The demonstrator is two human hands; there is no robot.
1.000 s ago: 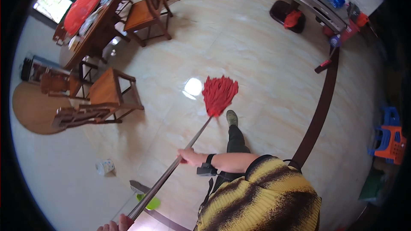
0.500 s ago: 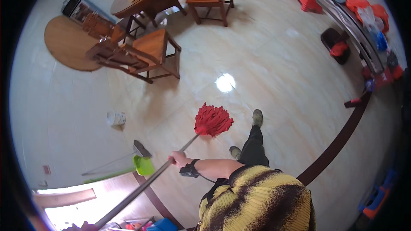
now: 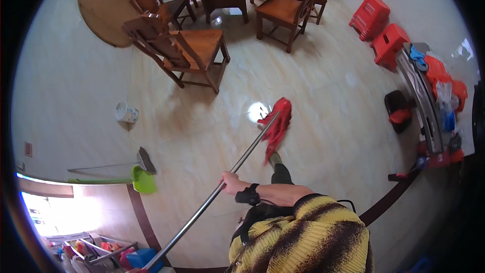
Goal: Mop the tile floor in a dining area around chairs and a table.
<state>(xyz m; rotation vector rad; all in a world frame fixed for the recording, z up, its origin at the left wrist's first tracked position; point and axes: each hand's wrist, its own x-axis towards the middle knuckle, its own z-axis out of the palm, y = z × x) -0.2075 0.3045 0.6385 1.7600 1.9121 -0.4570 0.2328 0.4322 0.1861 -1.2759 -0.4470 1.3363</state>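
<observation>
The glossy floor (image 3: 328,121) carries wooden chairs (image 3: 201,45), red stools (image 3: 371,16) and a green dustpan (image 3: 143,180).

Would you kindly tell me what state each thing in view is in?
Mop handle: slanting
Mop head: strands bunched together
Right hand: closed around the mop handle
Left hand: mostly out of frame, grip unclear
Nearest chair: upright
Red stools: upright
White tub: upright
Round wooden board: propped on edge
Green dustpan: standing upright

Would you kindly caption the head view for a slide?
Right hand gripping a mop by its pole, chairs beyond.
</observation>
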